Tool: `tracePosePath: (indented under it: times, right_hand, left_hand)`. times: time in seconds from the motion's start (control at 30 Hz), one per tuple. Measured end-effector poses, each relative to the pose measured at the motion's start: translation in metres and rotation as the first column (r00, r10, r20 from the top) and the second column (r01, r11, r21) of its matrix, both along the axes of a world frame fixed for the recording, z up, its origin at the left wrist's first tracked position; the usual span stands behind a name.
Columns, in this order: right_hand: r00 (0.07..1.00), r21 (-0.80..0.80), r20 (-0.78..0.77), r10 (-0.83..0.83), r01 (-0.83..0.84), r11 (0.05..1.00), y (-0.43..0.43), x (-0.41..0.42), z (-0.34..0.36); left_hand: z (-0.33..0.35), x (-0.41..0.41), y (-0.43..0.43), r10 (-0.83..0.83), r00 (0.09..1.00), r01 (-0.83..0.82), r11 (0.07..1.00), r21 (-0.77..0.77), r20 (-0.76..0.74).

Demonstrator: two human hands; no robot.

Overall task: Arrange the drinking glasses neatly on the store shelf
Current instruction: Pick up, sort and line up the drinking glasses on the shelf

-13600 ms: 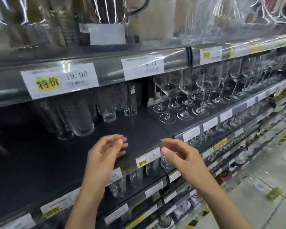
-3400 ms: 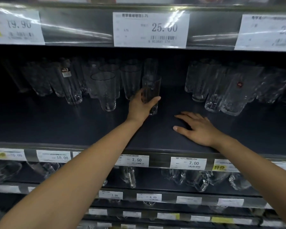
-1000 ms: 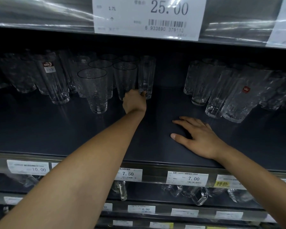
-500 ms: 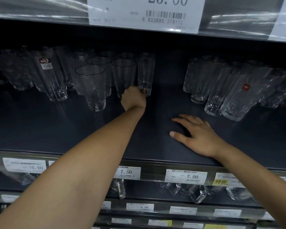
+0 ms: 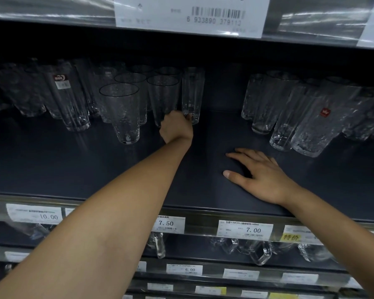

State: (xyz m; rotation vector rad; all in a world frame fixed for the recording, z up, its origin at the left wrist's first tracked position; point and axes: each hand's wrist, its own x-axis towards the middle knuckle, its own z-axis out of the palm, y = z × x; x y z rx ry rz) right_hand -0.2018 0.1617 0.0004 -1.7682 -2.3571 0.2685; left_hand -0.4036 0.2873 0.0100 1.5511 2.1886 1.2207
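Note:
A tall narrow clear glass (image 5: 192, 93) stands upright deep on the dark shelf (image 5: 95, 169), at the right end of a group of wider textured tumblers (image 5: 119, 111). My left hand (image 5: 175, 129) reaches far in, its fingers curled at the base of that narrow glass; the fingertips are hidden behind the knuckles. My right hand (image 5: 260, 176) lies flat, palm down, on the bare shelf in front, holding nothing. A second group of clear glasses (image 5: 289, 113) leans at the right.
The upper shelf edge with a large price label (image 5: 190, 16) hangs low overhead. More glasses (image 5: 71, 100) fill the far left. Price tags (image 5: 245, 230) line the shelf front, and glass mugs (image 5: 257, 251) sit on the shelf below.
Over the last second my left hand stayed at the narrow glass's base, deep beside the tumblers. My right hand has not moved from the shelf. The view shifted slightly.

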Motion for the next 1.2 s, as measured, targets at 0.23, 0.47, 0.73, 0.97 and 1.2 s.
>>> tracePosePath:
  times: [0.23,0.47,0.73,0.97,1.2]
  right_hand:
    - [1.000,-0.002,-0.028,-0.002,0.002,1.000,-0.001,0.000,0.001]
    - [0.994,-0.039,-0.088,-0.061,0.057,0.998,-0.008,-0.004,0.011]
    - [0.874,-0.266,-0.406,-0.266,0.166,0.950,-0.042,-0.010,0.036]
    - [0.445,-0.221,-0.809,-0.385,0.377,0.900,-0.102,0.023,0.058]
    - [0.286,-0.229,-0.862,-0.419,0.518,0.824,-0.102,0.071,0.049]
  left_hand:
    - [-0.002,-0.003,-0.018,-0.070,0.995,0.066,0.996,0.053,0.074]
    - [-0.011,-0.027,-0.057,-0.458,0.789,0.480,0.876,0.054,0.410]
    - [0.020,-0.038,-0.106,-0.537,0.628,0.697,0.710,-0.101,0.563]
    - [0.024,0.012,-0.151,-0.542,0.426,0.807,0.589,-0.034,0.724]
    - [0.026,0.090,-0.130,-0.545,0.472,0.799,0.596,-0.076,0.693]
